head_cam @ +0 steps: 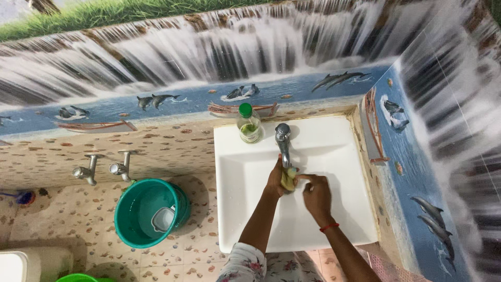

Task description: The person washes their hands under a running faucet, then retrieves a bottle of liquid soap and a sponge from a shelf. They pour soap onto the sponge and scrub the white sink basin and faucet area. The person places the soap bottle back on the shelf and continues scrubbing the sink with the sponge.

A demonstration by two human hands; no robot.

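Note:
Over a white square washbasin [339,156], my left hand [275,180] is closed around a yellow sponge [287,179] just below the spout of a chrome tap [283,141]. My right hand [316,192] is beside it, its fingers touching the sponge from the right. A red thread circles my right wrist. A clear bottle with a green cap [249,124] and a little green liquid stands on the basin's back rim, left of the tap.
A teal bucket [148,211] with a small mug inside stands on the pebble-pattern floor, left of the basin, under two wall taps [107,168]. Walls carry waterfall and dolphin tiles. A white object [31,263] and a green rim sit at bottom left.

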